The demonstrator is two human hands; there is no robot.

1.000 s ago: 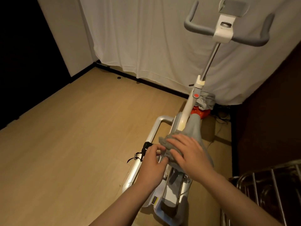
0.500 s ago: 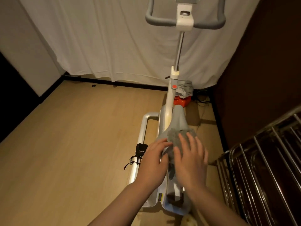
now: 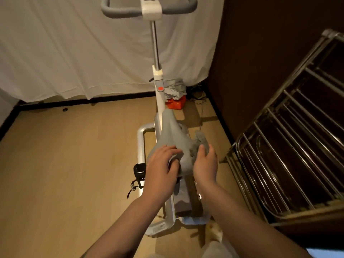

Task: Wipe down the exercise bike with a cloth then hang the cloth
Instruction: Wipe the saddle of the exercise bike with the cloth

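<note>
Only the right hand (image 3: 205, 164) grips the cloth (image 3: 199, 143); no writing legible.

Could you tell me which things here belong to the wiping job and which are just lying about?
Job:
cloth, gripped by the right hand
saddle, under the left hand
handlebar
rack, maybe for hanging

Lying about:
red box
bundle on it
cables
curtain
</note>
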